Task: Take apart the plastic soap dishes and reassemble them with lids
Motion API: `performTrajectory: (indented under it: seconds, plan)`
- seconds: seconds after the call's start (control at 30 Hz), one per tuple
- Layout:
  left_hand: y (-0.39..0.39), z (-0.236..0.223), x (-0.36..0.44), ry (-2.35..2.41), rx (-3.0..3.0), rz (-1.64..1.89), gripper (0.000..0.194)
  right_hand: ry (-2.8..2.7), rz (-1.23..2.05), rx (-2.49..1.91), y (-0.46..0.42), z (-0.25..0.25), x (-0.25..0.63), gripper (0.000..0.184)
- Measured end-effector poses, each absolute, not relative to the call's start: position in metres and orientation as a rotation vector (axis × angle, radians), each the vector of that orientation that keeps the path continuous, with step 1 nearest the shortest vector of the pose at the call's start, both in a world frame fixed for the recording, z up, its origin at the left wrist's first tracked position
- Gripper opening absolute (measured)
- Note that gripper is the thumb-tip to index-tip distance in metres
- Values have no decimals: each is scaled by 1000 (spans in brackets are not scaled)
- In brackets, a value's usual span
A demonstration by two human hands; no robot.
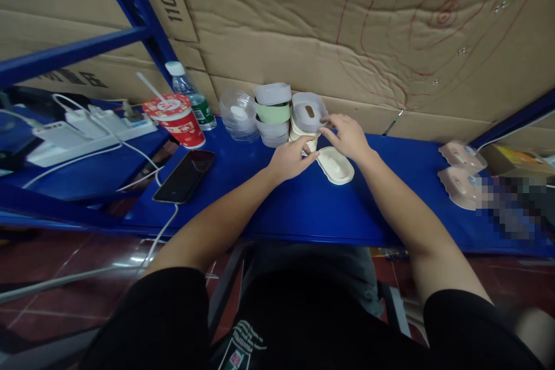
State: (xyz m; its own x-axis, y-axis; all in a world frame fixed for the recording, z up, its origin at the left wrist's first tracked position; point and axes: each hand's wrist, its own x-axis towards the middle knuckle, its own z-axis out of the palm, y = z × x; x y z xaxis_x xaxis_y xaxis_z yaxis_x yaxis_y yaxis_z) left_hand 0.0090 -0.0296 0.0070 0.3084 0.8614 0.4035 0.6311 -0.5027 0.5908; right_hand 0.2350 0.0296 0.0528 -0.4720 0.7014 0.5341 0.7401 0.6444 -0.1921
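Cream tray (336, 165) lies on the blue bench (303, 208) at frame centre, just below both hands. Left hand (289, 159) pinches a small pale piece at its fingertips beside the tray's left end. Right hand (347, 136) reaches with loose fingers to the stack of trays (307, 115) behind. Red cup (176, 120) and phone (184, 176) sit at left.

Back wall: flattened brown cardboard sheets (303, 29), creased, with red pen scribbles at the upper right.
Frame: blue metal shelving beams (69, 55) cross the upper left; another slants at the far right.
Bench: a blue surface (312, 208) runs the width of the view.
Floor: dark red glossy tiles (65, 260), catching pale reflections.
Light: dim and even.
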Motion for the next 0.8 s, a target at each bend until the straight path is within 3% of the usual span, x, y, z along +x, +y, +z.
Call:
performTrajectory:
  seconds: [0.47, 0.8]
  plan:
    - [-27, 14, 4, 1463, 2238, 932, 51, -2119, -203, -1158, 29, 54, 226, 64]
    - [-25, 15, 0, 1463, 2253, 1021, 43, -2185, -287, -1045, 52, 122, 171, 72]
